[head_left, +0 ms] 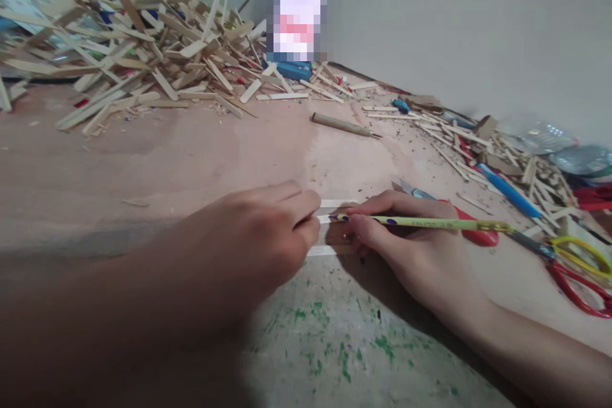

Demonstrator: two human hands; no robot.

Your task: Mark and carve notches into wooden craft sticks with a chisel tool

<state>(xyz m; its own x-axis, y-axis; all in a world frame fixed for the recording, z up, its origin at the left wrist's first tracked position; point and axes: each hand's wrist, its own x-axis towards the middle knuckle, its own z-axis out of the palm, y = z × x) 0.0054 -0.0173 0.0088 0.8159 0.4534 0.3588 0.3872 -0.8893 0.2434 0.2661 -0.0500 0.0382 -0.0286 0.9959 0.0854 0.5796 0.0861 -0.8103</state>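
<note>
In my right hand (406, 229) is a yellow pencil (430, 222) with purple dots, held nearly level. Its tip points left and meets, or nearly meets, the end of a thin pale wooden strip (324, 220). My left hand (282, 229) is closed, its fingertips pinching that strip; the rest of it is hidden behind the fingers. Two more pale strips lie crosswise on the table, a far strip (338, 203) and a near strip (332, 250), both partly covered by my hands. Just beyond my right hand lies a red-handled cutter (478, 229) with its blade showing.
A large heap of popsicle sticks (157, 44) fills the back left. A wooden-handled pointed tool (342, 124) lies ahead. At right are scissors (576, 261), a blue tool (509, 190), loose sticks and plastic bottles (549, 137). A wall (459, 13) stands behind.
</note>
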